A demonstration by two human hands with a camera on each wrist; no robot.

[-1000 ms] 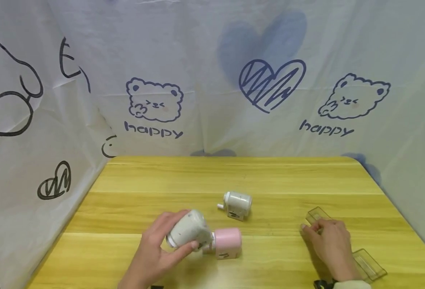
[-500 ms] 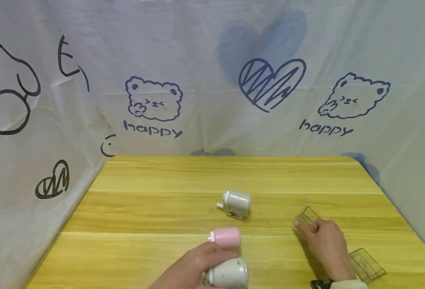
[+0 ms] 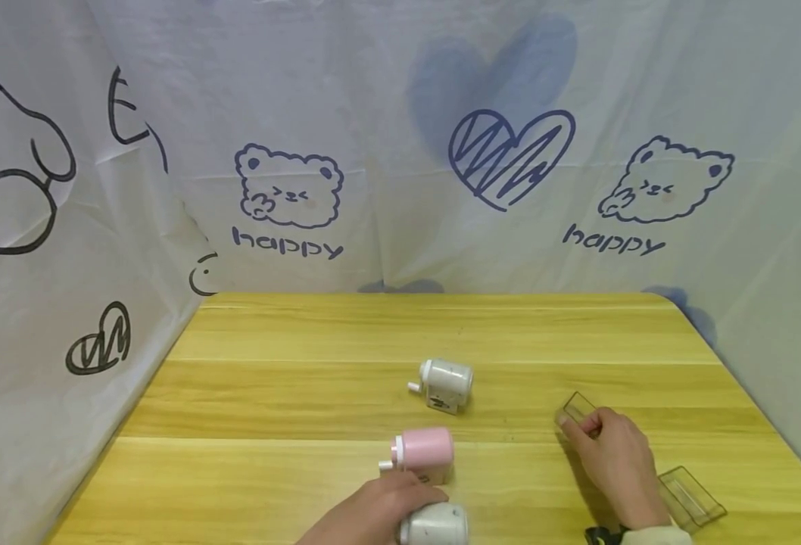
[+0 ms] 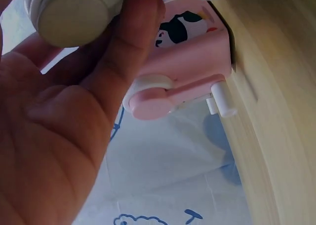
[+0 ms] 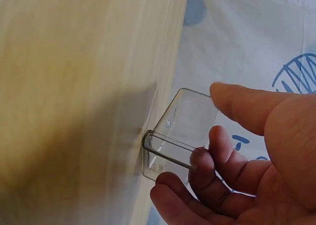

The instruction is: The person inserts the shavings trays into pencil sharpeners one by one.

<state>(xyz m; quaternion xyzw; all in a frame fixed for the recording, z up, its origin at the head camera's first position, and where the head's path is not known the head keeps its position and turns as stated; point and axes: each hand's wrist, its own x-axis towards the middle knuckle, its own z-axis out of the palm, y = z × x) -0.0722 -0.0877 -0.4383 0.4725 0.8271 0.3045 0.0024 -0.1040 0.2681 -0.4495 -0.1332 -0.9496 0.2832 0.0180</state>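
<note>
Near the front edge, my left hand [image 3: 380,506] grips a white crank pencil sharpener [image 3: 436,526], partly cut off by the frame. Just beyond it lies a pink pencil sharpener [image 3: 426,448]; the left wrist view shows its crank handle [image 4: 224,100] and a dark-and-white picture on its side. A second white pencil sharpener [image 3: 450,381] sits farther back, crank to the left. On the right, my right hand [image 3: 615,462] pinches a clear plastic tray [image 5: 170,151] between thumb and fingers, its edge low at the tabletop. Fingers hide part of it.
Another clear plastic tray [image 3: 692,496] lies beside my right wrist, near the table's right edge. The wooden table [image 3: 291,341] meets a white cloth [image 3: 400,257] with drawn bears and hearts at the back and sides.
My left hand has carried the white sharpener right and nearer, from left of the pink one to in front of it. My right hand has shifted slightly left with the clear tray.
</note>
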